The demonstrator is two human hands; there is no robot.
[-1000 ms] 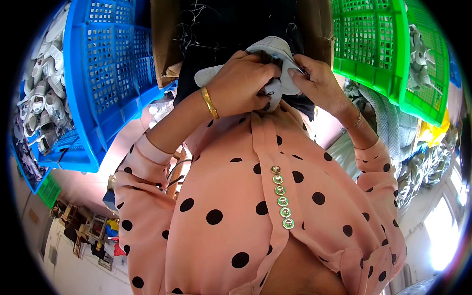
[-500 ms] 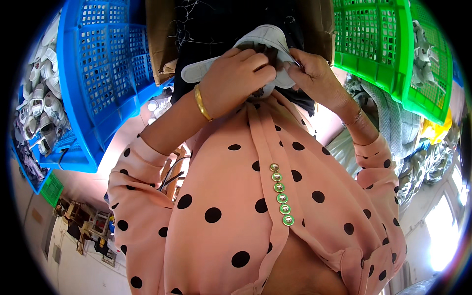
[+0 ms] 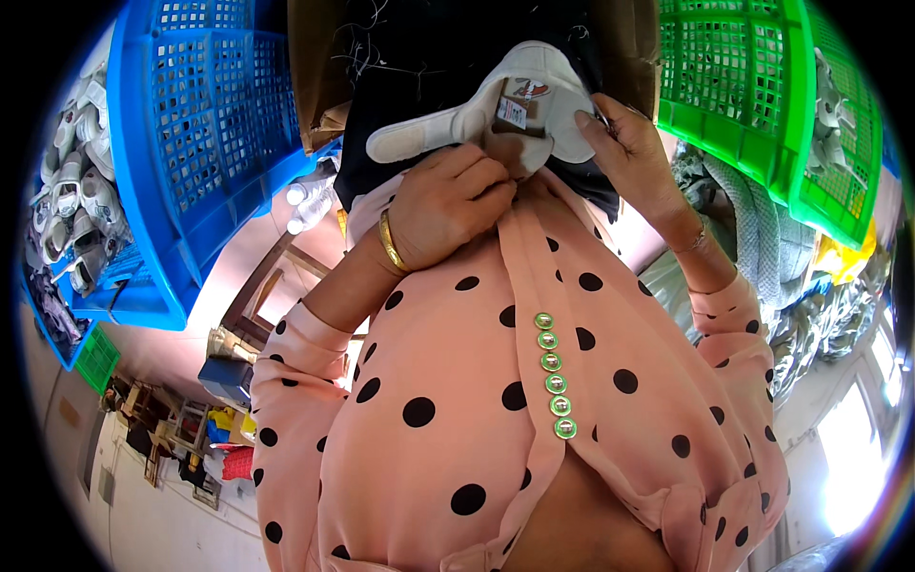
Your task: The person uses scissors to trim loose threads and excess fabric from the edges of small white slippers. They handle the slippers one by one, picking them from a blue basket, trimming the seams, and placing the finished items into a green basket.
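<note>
A white shoe upper with a strap sticking out to the left lies over my lap. Its opening faces me, showing a brown inside with a small white label and a red print. My left hand is closed on the near edge of the shoe upper, fingers curled in and the fingertips partly hidden. At the right side, my right hand is closed, its thumb tip by the upper's edge. A small dark metal tool shows between its thumb and forefinger; most of it is hidden.
Black cloth with loose white threads lies beyond the shoe upper, between brown cardboard sides. A blue plastic crate stands at left, near many white shoes. Green crates stand at right, beside grey fabric.
My left hand has moved down toward me, off the shoe's opening, so the label inside now shows. My right hand has shifted slightly right and down.
</note>
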